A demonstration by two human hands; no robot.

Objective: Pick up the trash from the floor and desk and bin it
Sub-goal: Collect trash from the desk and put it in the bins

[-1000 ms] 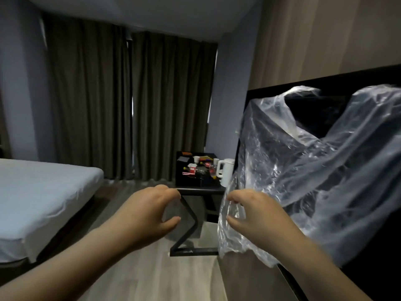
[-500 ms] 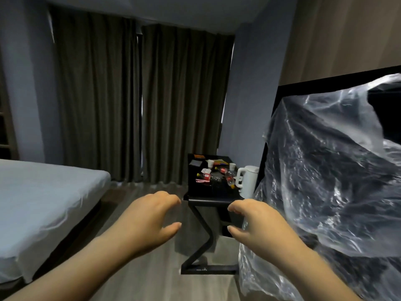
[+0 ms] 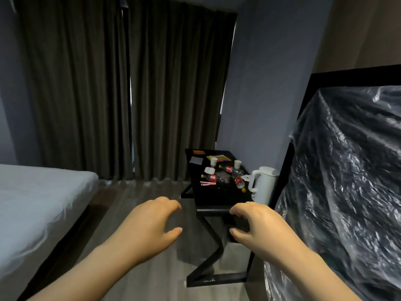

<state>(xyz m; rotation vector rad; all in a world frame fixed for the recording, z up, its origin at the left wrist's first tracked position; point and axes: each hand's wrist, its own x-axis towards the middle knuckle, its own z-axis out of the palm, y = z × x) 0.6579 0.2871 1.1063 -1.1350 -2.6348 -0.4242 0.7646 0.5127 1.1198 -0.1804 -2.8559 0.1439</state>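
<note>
Left grip: the left hand (image 3: 149, 227) holds nothing; its fingers curl loosely downward and the thumb juts sideways, leaving a wide gap.
Right grip: the right hand (image 3: 258, 227) has hooked fingers and a parted thumb. Nothing shows in the gap. I cannot tell whether its far side catches the plastic bag (image 3: 347, 192).
Hand pose: both palms face down with the forearms stretched forward side by side in the air. The right hand is in front of the near end of the bench (image 3: 217, 205). The left hand is off the bench's left side, above the floor (image 3: 141, 192).
Bag: clear, crinkled film billows to the right of the bench, its edge running close behind the right wrist.
Trash: it is on the benchtop, from the middle to the far end.
- Middle: plastic bottles (image 3: 211, 177), a pink strip (image 3: 205, 184) and paper scraps (image 3: 209, 169).
- Further back: two paper cups (image 3: 213, 161).
Floor trash: none is visible on the floor around the bench.
Step in hand: this looks like the approach to the bench; no item has been lifted yet.
Next move: it probably calls for reaching past the bare near end to a bottle. The bag's mouth also needs opening, and thin film like this tends to cling shut.
Risk: the kettle (image 3: 262, 185) stands at the bench's right edge beside the bottles and could be knocked.
Surroundings: a bed (image 3: 39, 203) lies well to the left of the bench, and dark curtains (image 3: 130, 83) hang beyond its far end.
</note>
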